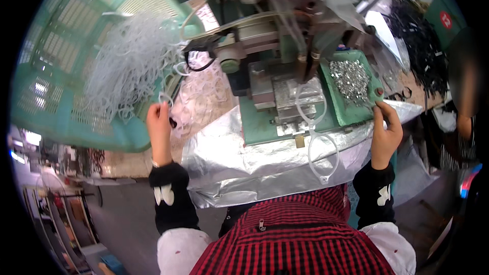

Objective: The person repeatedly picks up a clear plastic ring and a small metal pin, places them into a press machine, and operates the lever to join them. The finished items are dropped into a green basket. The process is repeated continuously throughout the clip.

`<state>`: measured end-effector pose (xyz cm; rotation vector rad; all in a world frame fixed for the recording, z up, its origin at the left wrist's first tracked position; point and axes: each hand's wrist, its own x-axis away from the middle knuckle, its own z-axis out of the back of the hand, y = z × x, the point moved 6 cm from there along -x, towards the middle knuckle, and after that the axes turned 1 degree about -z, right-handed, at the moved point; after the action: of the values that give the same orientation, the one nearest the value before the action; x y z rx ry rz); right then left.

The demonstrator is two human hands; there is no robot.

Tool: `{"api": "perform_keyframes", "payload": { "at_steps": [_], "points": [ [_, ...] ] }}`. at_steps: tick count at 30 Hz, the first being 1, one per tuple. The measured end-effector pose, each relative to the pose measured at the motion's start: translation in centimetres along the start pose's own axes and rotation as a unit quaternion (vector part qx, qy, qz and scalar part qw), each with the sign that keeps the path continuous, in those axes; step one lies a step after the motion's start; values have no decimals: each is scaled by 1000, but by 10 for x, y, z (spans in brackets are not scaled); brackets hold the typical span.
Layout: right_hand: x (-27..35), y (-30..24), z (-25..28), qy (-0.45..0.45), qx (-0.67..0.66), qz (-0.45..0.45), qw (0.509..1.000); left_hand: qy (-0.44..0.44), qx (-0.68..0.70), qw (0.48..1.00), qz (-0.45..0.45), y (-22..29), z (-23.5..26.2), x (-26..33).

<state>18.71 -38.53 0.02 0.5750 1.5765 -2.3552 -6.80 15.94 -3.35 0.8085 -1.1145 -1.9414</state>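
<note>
My left hand is raised beside the green basket, with thumb and fingertips pinched on a clear plastic loop. At the near right corner of a green tray, my right hand has its thumb and forefinger closed together; anything between them is too small to make out. Many small shiny metal pieces lie in that tray. Between my hands, a clear figure-eight plastic piece lies across the machine's metal fixture, and its lower loop hangs over the foil-covered edge.
A large green basket at left holds a heap of clear plastic loops. More pale loops lie on the table beside the machine. Machine rods come down above the fixture. Black strips are piled at far right, near another person's arm.
</note>
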Motion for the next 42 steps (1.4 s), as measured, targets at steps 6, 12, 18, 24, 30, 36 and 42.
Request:
{"api": "perform_keyframes", "payload": {
  "at_steps": [6, 12, 18, 24, 30, 36, 42],
  "points": [
    [-28, -96, -44, -196, -118, 14, 973, -32, 197, 976, -89, 126, -60, 38],
    [-24, -124, -101, -175, -246, 15, 953, 10, 288, 957, -12, 84, -101, 52],
    [-14, -127, -113, -204, -414, -100, 881, -50, 350, 878, -323, 258, -79, 107],
    [-13, -137, -114, -183, -397, -50, 898, -30, 243, 879, -410, 286, -83, 87],
    [-5, -160, -83, -267, -352, -70, 894, -114, 217, 844, -477, 279, -98, 122],
    [-56, -64, -55, -71, -232, -7, 970, -139, 9, 702, -698, 272, -152, 177],
    [-16, 19, -19, -73, -4, -33, 997, -93, 3, 701, -707, 256, -170, 181]
  ]
}}
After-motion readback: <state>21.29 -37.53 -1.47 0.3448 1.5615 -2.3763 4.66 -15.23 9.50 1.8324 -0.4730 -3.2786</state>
